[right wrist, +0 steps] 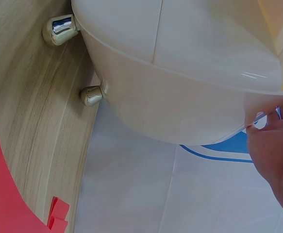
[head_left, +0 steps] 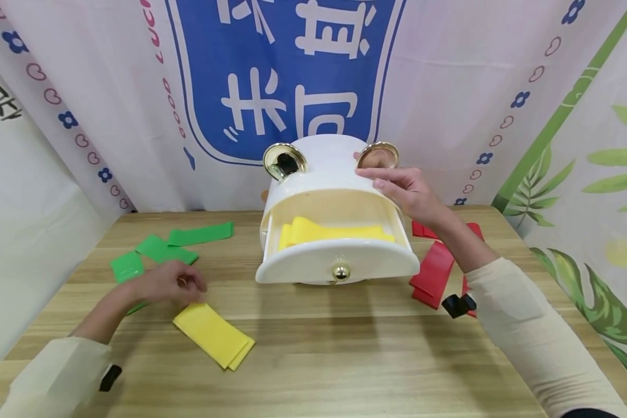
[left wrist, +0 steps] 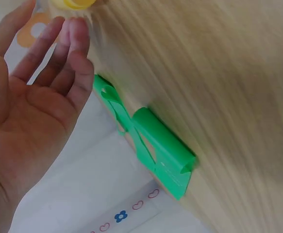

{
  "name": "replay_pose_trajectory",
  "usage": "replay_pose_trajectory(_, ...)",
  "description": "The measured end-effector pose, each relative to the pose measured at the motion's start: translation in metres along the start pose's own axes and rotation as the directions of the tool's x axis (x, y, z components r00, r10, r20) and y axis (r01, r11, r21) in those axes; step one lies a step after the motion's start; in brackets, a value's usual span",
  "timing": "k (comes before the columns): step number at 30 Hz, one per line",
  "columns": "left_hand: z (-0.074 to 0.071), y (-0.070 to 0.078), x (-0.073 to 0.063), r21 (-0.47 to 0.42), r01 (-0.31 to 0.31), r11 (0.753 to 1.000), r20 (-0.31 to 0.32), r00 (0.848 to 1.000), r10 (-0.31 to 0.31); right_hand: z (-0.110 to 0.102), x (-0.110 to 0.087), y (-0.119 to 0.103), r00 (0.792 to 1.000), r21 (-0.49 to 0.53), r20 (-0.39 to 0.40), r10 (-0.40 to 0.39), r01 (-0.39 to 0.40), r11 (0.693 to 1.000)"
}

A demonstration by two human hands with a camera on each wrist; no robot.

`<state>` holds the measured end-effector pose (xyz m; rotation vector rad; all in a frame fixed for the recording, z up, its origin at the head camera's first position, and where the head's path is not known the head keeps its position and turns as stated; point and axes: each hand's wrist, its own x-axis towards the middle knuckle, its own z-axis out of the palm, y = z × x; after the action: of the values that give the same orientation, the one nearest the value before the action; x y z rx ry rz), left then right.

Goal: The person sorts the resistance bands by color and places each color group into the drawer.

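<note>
A white frog-shaped storage box (head_left: 329, 162) with gold-rimmed eyes stands on the table. Its front drawer (head_left: 292, 264) is pulled out, with folded yellow strips (head_left: 334, 231) inside. My right hand (head_left: 413, 188) holds the box at its right eye, fingers on both sides of the rim; the right wrist view shows that hand (right wrist: 274, 143) at the box's edge. Just behind a folded yellow strip (head_left: 214, 337) on the table hovers my left hand (head_left: 167, 283), slightly blurred. Its fingers are loosely bent with nothing between them in the left wrist view (left wrist: 39, 97).
Several green strips (head_left: 201, 234) lie on the left of the wooden table (head_left: 313, 371). Red strips (head_left: 435, 273) lie on the right, partly under my right forearm. A printed curtain (head_left: 439, 87) hangs behind the table. Gold feet (right wrist: 91, 95) support the box.
</note>
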<state>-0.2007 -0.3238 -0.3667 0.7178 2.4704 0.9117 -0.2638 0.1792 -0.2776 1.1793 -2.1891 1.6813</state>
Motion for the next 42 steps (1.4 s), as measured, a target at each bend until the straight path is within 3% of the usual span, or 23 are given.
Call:
replay_pose_trajectory(5, 0.002, 0.001, -0.001, -0.067, 0.078, 0.995, 0.074, 0.995, -0.073, 0.0, 0.0, 0.0, 1.0, 0.003, 0.0, 0.004, -0.004, 1.0)
replay_pose_trajectory(13, 0.002, 0.002, 0.0, -0.057, 0.129, 0.99, 0.076, 0.989, -0.125, -0.001, 0.0, -0.001, 1.0, -0.009, 0.001, 0.022, -0.022, 1.0)
replay_pose_trajectory(17, -0.002, 0.007, 0.0, -0.049, 0.132, 0.99, 0.048, 0.99, -0.13, 0.0, 0.001, -0.001, 1.0, -0.005, 0.002, 0.02, -0.02, 1.0)
replay_pose_trajectory(26, -0.018, 0.024, 0.003, 0.103, 0.035, 0.994, -0.065, 0.998, -0.028, -0.001, 0.0, -0.001, 1.0, -0.001, 0.001, 0.022, -0.022, 1.0)
replay_pose_trajectory(31, -0.024, 0.034, 0.005, 0.133, 0.031, 0.991, -0.118, 0.993, -0.015, -0.001, 0.0, 0.0, 1.0, -0.005, 0.001, 0.022, -0.022, 1.0)
replay_pose_trajectory(35, -0.028, 0.043, 0.004, 0.128, 0.067, 0.989, -0.151, 0.987, -0.047, -0.001, 0.001, 0.0, 1.0, 0.001, 0.004, 0.019, -0.019, 1.0)
replay_pose_trajectory(38, -0.03, 0.049, 0.004, 0.075, 0.105, 0.992, -0.155, 0.984, -0.093, -0.001, 0.001, 0.0, 1.0, 0.001, 0.006, 0.017, -0.017, 1.0)
replay_pose_trajectory(42, -0.032, 0.055, 0.002, 0.012, 0.091, 0.996, -0.181, 0.98, -0.087, -0.001, 0.001, 0.0, 1.0, -0.006, 0.007, 0.014, -0.014, 1.0)
